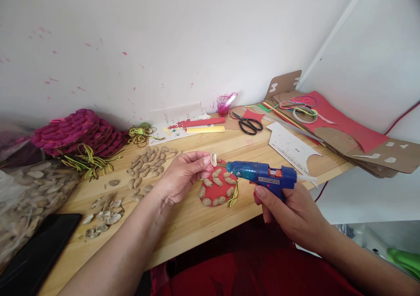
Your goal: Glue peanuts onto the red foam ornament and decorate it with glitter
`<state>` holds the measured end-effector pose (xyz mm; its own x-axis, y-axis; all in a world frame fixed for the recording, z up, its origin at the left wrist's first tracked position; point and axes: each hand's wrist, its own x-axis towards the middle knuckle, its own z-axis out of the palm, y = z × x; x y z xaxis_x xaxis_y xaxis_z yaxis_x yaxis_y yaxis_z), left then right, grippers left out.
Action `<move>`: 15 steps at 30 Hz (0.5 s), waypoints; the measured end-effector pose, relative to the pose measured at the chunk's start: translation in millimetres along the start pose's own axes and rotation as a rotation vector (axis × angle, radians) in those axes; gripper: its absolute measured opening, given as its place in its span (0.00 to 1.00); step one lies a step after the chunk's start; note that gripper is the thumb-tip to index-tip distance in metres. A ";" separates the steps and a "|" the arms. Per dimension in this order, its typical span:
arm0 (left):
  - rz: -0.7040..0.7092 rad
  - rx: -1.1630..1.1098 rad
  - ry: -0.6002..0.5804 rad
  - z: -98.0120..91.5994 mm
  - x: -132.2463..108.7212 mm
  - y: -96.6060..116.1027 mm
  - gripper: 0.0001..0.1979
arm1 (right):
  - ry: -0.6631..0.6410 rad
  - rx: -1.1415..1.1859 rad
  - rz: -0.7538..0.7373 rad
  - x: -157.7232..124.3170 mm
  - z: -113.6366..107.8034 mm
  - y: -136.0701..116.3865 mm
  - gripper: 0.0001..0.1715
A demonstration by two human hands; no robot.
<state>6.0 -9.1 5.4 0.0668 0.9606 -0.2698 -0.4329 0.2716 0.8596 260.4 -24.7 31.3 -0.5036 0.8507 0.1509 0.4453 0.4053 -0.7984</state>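
Note:
Between the thumb and fingers of my left hand (187,173) is a peanut shell (213,159), its pale side turned toward me. My right hand (292,208) grips a blue hot glue gun (262,173), a finger at its trigger. The gun's nozzle points left, close to the shell; I cannot tell whether they touch. Below both hands lies a red rounded piece (218,193) with several peanuts stuck or resting on it. Yellow-green yarn (233,195) trails from its right edge. Loose peanuts (144,167) lie left of my left hand.
Broken shells (110,213), a black phone (39,248) and a plastic bag of peanuts (29,204) are at left. Purple peanut-covered pieces (78,132) are stacked behind. Black-handled scissors (247,123), a cup of pink paint (223,106) and cardboard sheets (387,156) lie toward the back and right.

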 end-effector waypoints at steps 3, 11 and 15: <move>-0.006 0.000 0.009 0.5 0.3 0.3 0.16 | 0.002 0.006 -0.004 -0.2 0.3 0.6 0.22; -0.016 -0.010 0.015 0.6 0.4 -0.2 0.17 | 0.010 -0.023 -0.024 1.5 -0.2 2.1 0.22; -0.015 -0.006 0.009 0.8 0.8 -0.4 0.17 | 0.026 -0.029 -0.024 3.8 0.3 8.0 0.22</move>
<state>7.0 -8.4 5.2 0.0650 0.9559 -0.2863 -0.4370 0.2852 0.8530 261.9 -18.3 25.3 -0.4948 0.8490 0.1853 0.4548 0.4347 -0.7773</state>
